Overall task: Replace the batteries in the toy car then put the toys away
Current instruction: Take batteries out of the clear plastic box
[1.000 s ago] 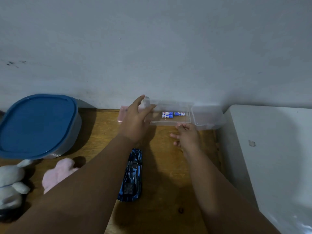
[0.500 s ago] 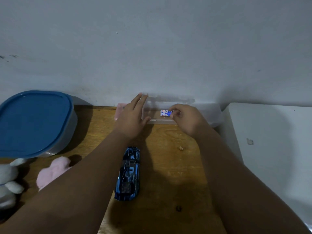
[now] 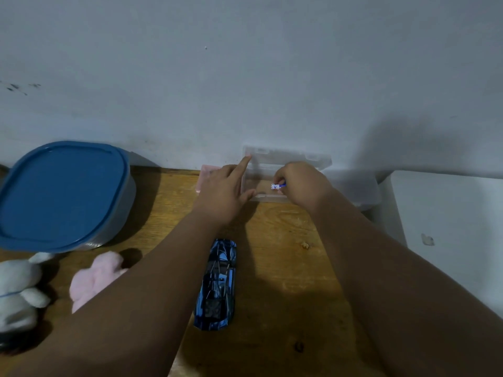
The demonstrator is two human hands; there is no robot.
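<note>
A clear plastic case stands against the wall with its lid raised. My left hand holds the case at its left end, forefinger up against the lid, thumb at the front edge. My right hand reaches into the case and pinches blue-and-white batteries; how many I cannot tell. A blue and black toy car lies lengthwise on the wooden table, between my forearms.
A big container with a blue lid stands at the left. A white plush toy and a pink plush toy lie in front of it. A pink box sits behind my left hand. A white surface borders the table's right.
My right hand has gone from the table in front of the case into the case and closed its fingers on the batteries. My left hand has pushed the lid further up.
</note>
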